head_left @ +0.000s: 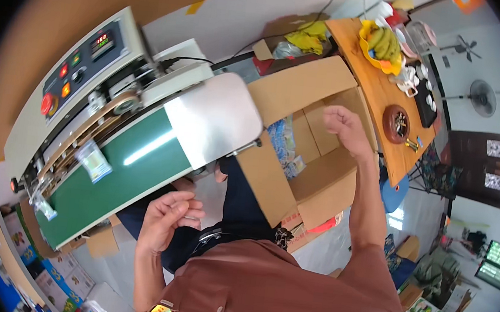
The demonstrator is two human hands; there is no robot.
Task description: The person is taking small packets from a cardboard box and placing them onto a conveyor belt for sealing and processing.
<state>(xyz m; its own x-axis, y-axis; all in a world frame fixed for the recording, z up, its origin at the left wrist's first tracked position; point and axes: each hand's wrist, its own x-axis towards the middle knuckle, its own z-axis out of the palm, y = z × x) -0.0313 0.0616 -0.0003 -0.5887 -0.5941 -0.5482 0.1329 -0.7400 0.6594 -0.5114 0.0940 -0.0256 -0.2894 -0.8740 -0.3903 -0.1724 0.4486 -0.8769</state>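
My left hand (169,219) is raised just off the near edge of the green conveyor belt (138,172), fingers loosely bent and apart, with nothing in them that I can see. Above the open cardboard box (320,209), my right hand (345,128) has its fingers curled under; whatever they might hold is hidden. Small printed plastic packets (284,147) lie inside the box along its left side. One clear and blue packet (94,161) rests on the belt beside the sealing machine (81,77). Another packet (44,209) is at the belt's far left end.
A shiny metal plate (218,113) covers the belt's right end, next to the box flaps. The wooden table (364,52) on the right carries a yellow bowl of bananas (385,45), a round brown ashtray (396,124) and cups. Cartons (66,277) stand at lower left.
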